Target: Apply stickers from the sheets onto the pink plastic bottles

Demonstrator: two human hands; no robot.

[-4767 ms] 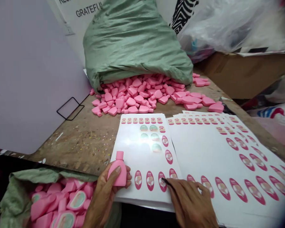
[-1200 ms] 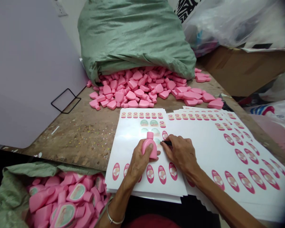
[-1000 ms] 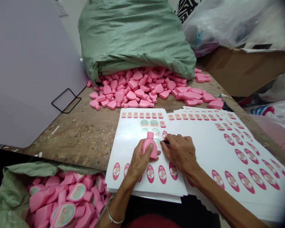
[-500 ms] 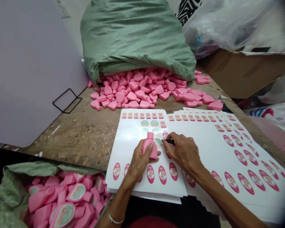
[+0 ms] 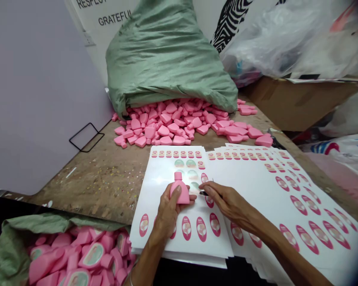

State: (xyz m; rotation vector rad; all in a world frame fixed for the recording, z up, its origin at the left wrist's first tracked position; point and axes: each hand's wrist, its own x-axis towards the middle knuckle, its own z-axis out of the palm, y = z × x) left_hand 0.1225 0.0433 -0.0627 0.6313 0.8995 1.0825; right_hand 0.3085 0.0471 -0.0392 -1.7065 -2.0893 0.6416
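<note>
In my left hand (image 5: 167,210) is a small pink plastic bottle (image 5: 179,192), upright and without a label on the side I see; the thumb presses on its front. My right hand (image 5: 226,198) pinches a slim black tool (image 5: 203,193), mostly covered by the fingers, so its exact kind is unclear. The tool's tip is close to a green-and-white label (image 5: 193,186) on the sticker sheet (image 5: 155,186). Both hands are over this sheet, which also carries pink oval labels (image 5: 201,229) and small square ones along its top.
More sticker sheets (image 5: 244,174) fan out to the right. Behind them, pink bottles (image 5: 167,129) spill from a green sack (image 5: 170,59) onto the wooden table (image 5: 107,174). A lower left sack (image 5: 14,238) holds labelled bottles (image 5: 92,254). A black wire frame (image 5: 86,137) juts from the lilac panel (image 5: 41,99).
The view has tilted upward, showing more of the wall. My right hand has turned, and the black tool now shows less between its fingers. The bottle remains in my left hand.
</note>
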